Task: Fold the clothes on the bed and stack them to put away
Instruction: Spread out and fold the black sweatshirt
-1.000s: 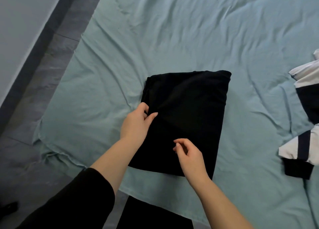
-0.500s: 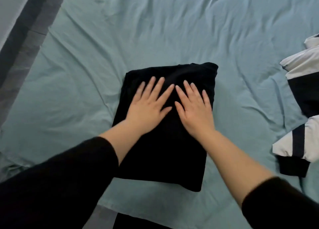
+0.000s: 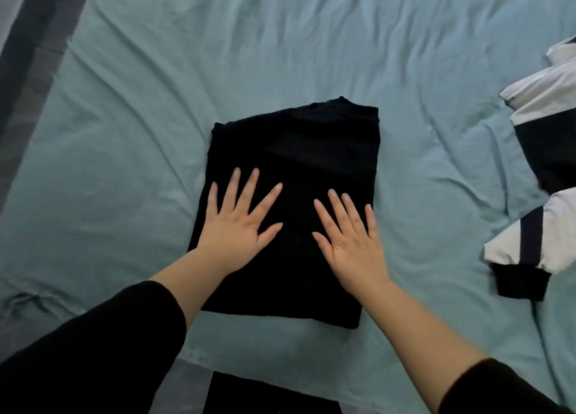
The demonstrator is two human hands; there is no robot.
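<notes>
A black garment [image 3: 299, 151], folded into a rectangle, lies in the middle of the bed. My left hand [image 3: 240, 226] lies flat on its left half with the fingers spread. On the right half my right hand [image 3: 350, 242] is pressed flat, palm down, fingers apart. Neither hand grips any cloth. At the right edge of the bed lies an unfolded white and black garment [image 3: 548, 133], apart from both hands.
The bed is covered with a wrinkled teal sheet [image 3: 124, 164]. A dark floor [image 3: 28, 70] runs along the bed's left side. Another piece of black cloth [image 3: 268, 396] shows at the near edge of the bed, below the folded garment.
My hands went from pinching the garment's near part to lying flat on top of it. Since half a second ago they have slid apart and toward me across the cloth.
</notes>
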